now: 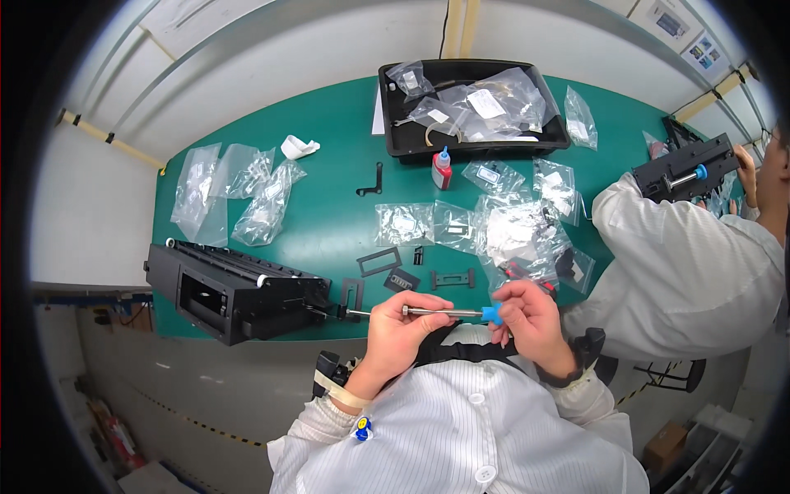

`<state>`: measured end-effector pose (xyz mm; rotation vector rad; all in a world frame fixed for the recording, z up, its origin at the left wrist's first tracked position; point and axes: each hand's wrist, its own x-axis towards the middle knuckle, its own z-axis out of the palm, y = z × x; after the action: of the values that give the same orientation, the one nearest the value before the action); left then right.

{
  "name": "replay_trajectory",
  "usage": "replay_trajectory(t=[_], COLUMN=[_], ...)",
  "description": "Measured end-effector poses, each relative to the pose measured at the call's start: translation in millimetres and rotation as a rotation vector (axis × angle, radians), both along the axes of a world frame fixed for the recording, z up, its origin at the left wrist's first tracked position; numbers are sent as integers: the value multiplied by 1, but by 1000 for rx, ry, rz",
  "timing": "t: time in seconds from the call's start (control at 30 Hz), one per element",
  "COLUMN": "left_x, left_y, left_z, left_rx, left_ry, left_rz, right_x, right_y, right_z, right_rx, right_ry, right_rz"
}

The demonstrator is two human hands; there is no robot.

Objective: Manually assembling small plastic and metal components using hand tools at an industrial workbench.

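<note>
In front of my chest is a slim metal shaft (pixel 448 312) with a blue knob (pixel 492 314) on its right end. My left hand (pixel 397 336) pinches the shaft near its left end. At the other end, the fingers of my right hand (pixel 531 323) close on the blue knob. A thin metal rod (pixel 357 313) shows between my left hand and a long black housing (pixel 239 292) at the table's left front edge; I cannot tell whether it joins the shaft. The housing has a rectangular opening and white rollers.
Several flat black parts (pixel 453 279) and a black bracket (pixel 372 180) lie on the green table. Clear bags (pixel 518 235), a red bottle (pixel 442 169) and a black tray (pixel 477 150) stand beyond. On the right, a co-worker holds a black plate (pixel 687 169).
</note>
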<state>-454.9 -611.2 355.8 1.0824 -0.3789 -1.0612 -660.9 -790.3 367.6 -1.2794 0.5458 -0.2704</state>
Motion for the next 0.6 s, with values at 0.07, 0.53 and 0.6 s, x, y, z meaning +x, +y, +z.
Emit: replay_trajectory(t=[0.07,0.53,0.6], left_x=[-1,7,10], left_y=[-2,-21,-25], left_z=[-1,0,7], left_rx=[-12,94,105], left_ry=[-5,0,2], left_rz=[-3,-33,-57], right_x=[0,10,14], right_y=[-2,-21,-23], right_z=[2,12,11], right_rx=[41,-322,-389], right_ry=[-11,-36,-75], right_rz=[28,136,17])
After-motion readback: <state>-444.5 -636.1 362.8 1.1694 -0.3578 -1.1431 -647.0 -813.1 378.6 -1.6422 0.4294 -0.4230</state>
